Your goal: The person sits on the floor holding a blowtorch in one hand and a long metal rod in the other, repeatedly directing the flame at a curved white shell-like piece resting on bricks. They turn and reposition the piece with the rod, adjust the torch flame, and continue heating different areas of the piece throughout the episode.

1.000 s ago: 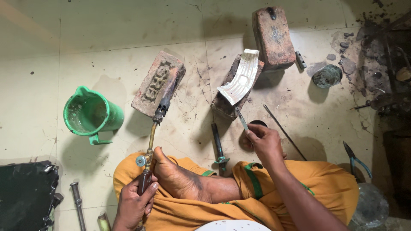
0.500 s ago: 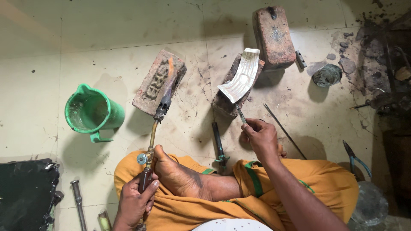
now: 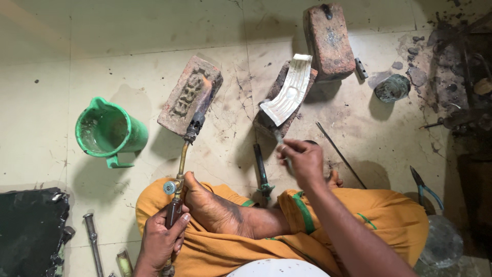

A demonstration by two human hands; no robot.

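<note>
My left hand [image 3: 160,240], lower left, grips the torch [image 3: 180,169]; its nozzle rests on the brick [image 3: 188,95]. My right hand [image 3: 303,163] pinches tweezers [image 3: 279,139] on the curved white metal piece [image 3: 288,91], upper centre. I should steady that piece before swinging flame over.

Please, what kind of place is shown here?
Probably a small metalworking workshop on a floor: the left hand holds a gas torch, a curved metal sheet rests on bricks, and pliers lie nearby.
</note>
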